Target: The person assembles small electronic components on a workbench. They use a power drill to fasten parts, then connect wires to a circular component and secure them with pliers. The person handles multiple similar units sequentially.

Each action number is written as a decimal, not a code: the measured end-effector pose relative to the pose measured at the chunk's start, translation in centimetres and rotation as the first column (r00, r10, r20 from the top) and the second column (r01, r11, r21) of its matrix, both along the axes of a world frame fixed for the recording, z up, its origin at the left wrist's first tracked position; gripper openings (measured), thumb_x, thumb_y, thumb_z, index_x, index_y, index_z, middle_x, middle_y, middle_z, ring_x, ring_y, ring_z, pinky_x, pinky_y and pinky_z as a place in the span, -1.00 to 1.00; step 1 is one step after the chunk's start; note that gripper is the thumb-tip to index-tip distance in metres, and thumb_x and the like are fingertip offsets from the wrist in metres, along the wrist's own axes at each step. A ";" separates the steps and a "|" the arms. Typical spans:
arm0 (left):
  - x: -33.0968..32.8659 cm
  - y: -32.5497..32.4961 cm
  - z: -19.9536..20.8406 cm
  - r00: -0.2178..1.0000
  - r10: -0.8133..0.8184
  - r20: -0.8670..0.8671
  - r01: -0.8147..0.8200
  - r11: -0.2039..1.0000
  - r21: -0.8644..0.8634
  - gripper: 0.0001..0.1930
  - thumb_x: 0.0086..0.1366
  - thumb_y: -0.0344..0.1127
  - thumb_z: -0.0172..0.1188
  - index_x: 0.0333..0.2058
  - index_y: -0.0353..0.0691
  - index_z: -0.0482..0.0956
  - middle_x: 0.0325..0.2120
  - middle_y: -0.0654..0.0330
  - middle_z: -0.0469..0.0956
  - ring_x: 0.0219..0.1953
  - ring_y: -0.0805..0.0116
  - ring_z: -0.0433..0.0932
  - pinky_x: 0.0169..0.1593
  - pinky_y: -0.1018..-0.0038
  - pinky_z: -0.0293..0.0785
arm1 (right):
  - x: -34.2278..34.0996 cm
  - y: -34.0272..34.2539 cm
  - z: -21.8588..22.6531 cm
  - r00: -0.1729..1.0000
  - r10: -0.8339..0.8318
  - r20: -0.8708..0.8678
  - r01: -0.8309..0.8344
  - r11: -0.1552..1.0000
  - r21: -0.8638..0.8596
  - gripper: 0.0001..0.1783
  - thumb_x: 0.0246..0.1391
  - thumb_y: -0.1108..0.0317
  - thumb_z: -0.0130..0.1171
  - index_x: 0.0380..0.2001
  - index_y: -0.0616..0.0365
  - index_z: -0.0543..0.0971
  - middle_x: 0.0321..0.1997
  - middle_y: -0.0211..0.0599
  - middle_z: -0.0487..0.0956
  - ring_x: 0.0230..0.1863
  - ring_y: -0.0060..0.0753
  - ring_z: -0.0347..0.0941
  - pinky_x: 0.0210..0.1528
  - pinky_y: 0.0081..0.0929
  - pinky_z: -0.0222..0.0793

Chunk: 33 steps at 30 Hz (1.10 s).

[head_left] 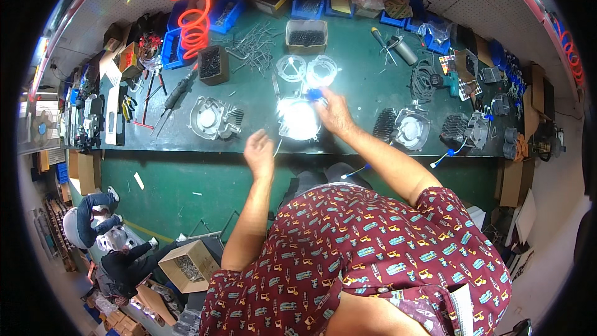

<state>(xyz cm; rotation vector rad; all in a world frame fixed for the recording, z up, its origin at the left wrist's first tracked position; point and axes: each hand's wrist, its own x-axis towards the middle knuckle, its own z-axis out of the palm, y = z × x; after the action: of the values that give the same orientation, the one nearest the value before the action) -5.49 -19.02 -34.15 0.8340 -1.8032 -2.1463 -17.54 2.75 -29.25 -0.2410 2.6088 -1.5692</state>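
Note:
A round metal housing (300,119), washed out by glare, lies near the bench's front edge in front of me. My right hand (334,114) reaches over its far right side, with fingers closed on a small blue piece (315,94) whose kind is unclear. My left hand (260,150) hovers by the front edge, left of the housing, fingers loosely bent and apart, with nothing visible in them. Beside it, a thin pale wire (278,147) hangs from the housing. Two clear round parts (291,68) (321,71) lie just beyond, next to a slim metal tool (275,85).
Finned metal housings (214,118) (410,129) (466,129) stand along the front edge. Behind are a box of dark screws (306,37), loose metal rods (255,46) and blue bins (309,0). A coiled orange hose (196,25) hangs at left, near a power screwdriver (179,93). Another person (127,267) sits lower left.

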 end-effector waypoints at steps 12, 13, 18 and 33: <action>9.2 -5.0 1.0 0.806 -0.443 0.393 0.233 0.847 0.477 -0.70 0.47 -0.19 0.08 -0.08 -0.33 0.57 -0.43 0.23 0.58 -0.32 0.46 0.57 -0.06 0.43 0.53 | 0.1 0.0 -0.4 0.998 0.002 -0.070 -0.006 0.999 -0.047 -0.62 0.08 0.39 0.25 0.01 0.14 0.58 -0.42 0.01 0.65 -0.46 -0.11 0.62 -0.30 -0.24 0.51; 9.3 -4.9 1.1 0.827 -0.450 0.337 0.232 0.820 0.524 -0.71 0.48 -0.18 0.07 -0.10 -0.31 0.58 -0.50 0.28 0.55 -0.37 0.47 0.55 -0.09 0.43 0.53 | 0.1 0.0 -0.4 0.996 0.001 -0.087 -0.005 0.999 -0.043 -0.62 0.08 0.38 0.25 0.01 0.14 0.58 -0.42 0.01 0.65 -0.47 -0.11 0.62 -0.30 -0.24 0.51; 8.3 -2.6 4.0 0.867 -0.472 0.164 0.422 0.867 0.263 -0.75 0.48 -0.22 0.11 -0.08 -0.28 0.61 -0.49 0.39 0.50 -0.41 0.58 0.46 -0.12 0.48 0.51 | -0.2 0.3 -0.6 0.990 -0.002 -0.138 -0.002 1.000 -0.026 -0.62 0.07 0.39 0.25 0.00 0.17 0.58 -0.41 0.03 0.65 -0.44 -0.08 0.62 -0.28 -0.23 0.51; 4.3 -2.6 8.4 0.875 -0.479 0.071 0.468 0.801 -0.373 -0.75 0.50 -0.24 0.04 -0.26 -0.28 0.61 -0.54 0.38 0.45 -0.46 0.65 0.39 -0.35 0.56 0.39 | -0.1 0.6 -1.3 0.993 -0.013 -0.121 0.011 1.000 -0.018 -0.62 0.07 0.38 0.26 -0.01 0.17 0.58 -0.49 -0.03 0.62 -0.52 -0.15 0.59 -0.35 -0.22 0.49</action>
<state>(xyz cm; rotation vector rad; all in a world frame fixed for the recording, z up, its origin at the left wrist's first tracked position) -1.22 -21.63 -25.74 0.2705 -2.5133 -1.9197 -17.65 3.33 -30.52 -0.3328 2.6922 -1.6316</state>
